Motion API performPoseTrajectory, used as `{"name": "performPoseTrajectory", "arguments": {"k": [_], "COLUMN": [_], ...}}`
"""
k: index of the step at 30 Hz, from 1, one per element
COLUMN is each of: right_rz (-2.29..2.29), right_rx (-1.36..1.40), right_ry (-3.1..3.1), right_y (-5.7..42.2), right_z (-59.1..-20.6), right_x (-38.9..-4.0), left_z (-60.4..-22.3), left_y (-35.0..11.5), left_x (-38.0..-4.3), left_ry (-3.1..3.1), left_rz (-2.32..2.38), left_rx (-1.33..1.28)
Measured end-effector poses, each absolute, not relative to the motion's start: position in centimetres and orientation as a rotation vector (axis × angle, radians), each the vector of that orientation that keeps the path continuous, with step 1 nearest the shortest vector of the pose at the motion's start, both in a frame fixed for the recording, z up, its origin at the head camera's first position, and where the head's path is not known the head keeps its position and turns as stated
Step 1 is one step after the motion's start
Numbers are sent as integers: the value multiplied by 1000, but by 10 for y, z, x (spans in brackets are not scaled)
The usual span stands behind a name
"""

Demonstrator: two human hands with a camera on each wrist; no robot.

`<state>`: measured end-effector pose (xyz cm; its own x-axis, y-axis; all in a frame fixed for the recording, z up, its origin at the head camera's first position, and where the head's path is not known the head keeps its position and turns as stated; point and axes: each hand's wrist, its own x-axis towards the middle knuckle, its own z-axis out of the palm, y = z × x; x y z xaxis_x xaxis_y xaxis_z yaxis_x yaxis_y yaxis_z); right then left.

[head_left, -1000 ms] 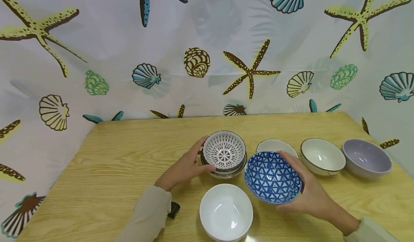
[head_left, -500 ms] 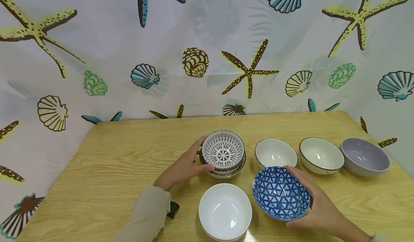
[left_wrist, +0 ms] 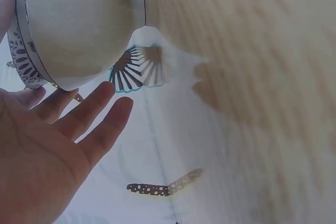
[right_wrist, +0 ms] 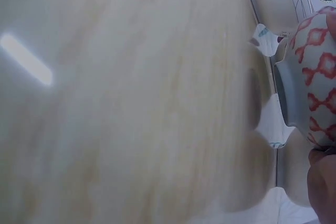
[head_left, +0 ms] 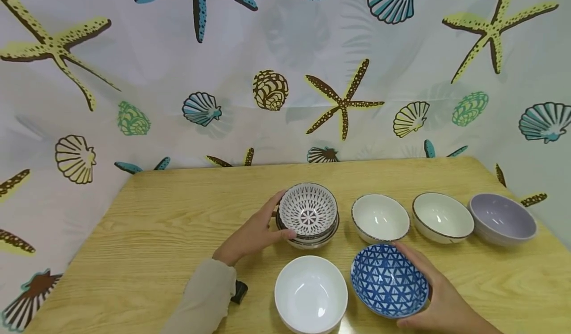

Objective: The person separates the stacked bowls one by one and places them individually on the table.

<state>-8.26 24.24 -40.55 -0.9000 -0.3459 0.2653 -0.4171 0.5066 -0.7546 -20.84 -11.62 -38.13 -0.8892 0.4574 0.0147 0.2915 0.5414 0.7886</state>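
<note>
In the head view my left hand [head_left: 252,236] holds a stack of bowls at its left side, thumb in front and fingers behind. The top bowl [head_left: 309,210] is white with a dark leaf-like pattern. The left wrist view shows the hand [left_wrist: 58,145] with spread fingers by the stack's pale lower bowl [left_wrist: 84,24]. My right hand [head_left: 439,294] grips a blue-and-white triangle-patterned bowl [head_left: 389,280] by its right side. In the right wrist view, this bowl's outside [right_wrist: 320,72] has a red pattern, and its foot appears just above the tabletop. A plain white bowl [head_left: 311,293] stands left of it.
Behind the blue bowl stand two cream bowls with dark rims, one nearer the middle [head_left: 380,217] and one farther right [head_left: 442,217]. A lilac bowl [head_left: 503,219] is at the right end of the wooden table [head_left: 156,245]. A shell-print cloth [head_left: 241,51] hangs behind.
My right hand has brought the blue bowl towards me, slightly right and lower, uncovering the cream bowl behind it. The left hand has stayed at the stack.
</note>
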Motion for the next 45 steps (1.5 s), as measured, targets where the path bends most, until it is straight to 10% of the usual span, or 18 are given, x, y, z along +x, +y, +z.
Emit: {"name": "performPoseTrajectory", "arguments": {"k": [45], "right_rz": [1628], "right_rx": [857], "right_ry": [-2527], "right_y": [265], "right_z": [-410], "right_x": [-84], "left_z": [-382], "left_y": [-115], "left_x": [-208], "left_ry": [2583], "left_rz": [1261], "left_rx": [639]}}
